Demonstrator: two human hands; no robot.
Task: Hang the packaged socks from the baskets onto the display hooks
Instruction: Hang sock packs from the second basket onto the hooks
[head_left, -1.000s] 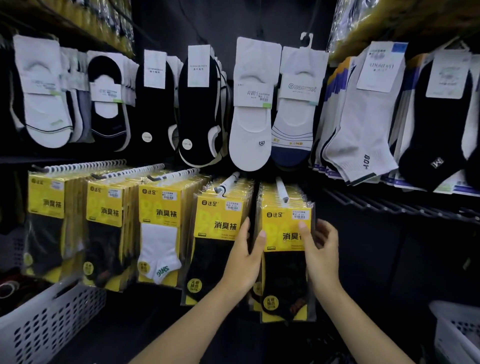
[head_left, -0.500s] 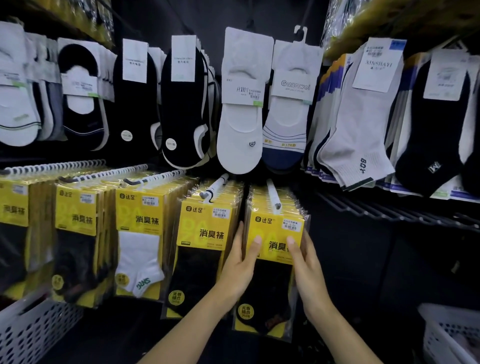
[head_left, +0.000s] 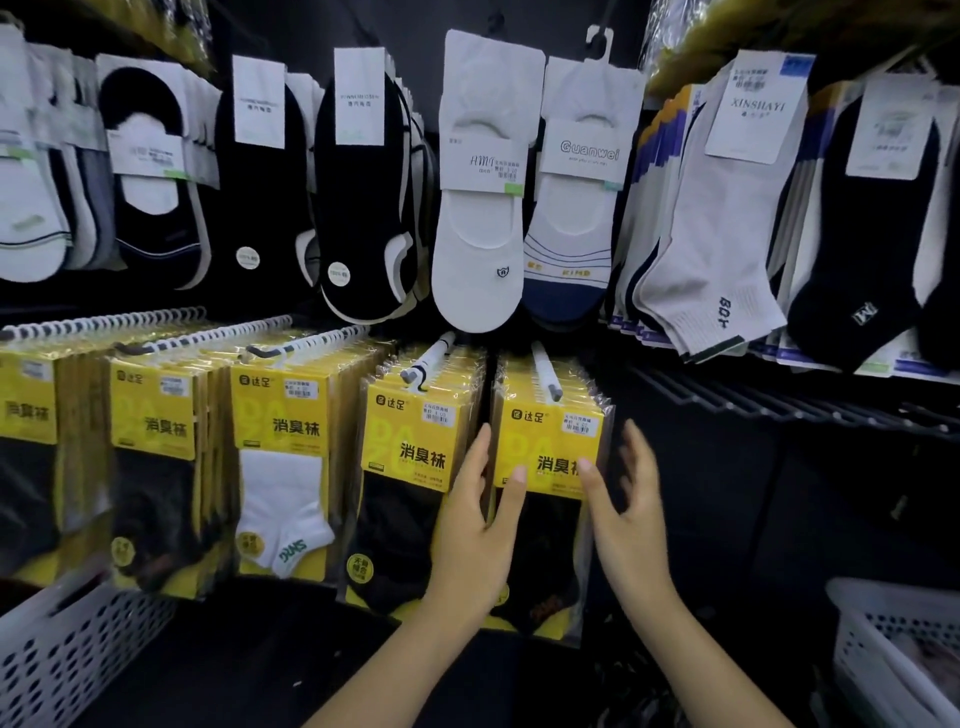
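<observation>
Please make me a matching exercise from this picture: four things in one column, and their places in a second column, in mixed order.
Things
1. left hand
2. pack with the white sock
3. Guanwei sock
4. right basket

Places
A. lower right corner
B. upper row, near the centre
C. at the left edge of the rightmost yellow pack
D. lower row, third visible stack from the left

Pairs: 1-C, 2-D, 3-B, 4-A
</observation>
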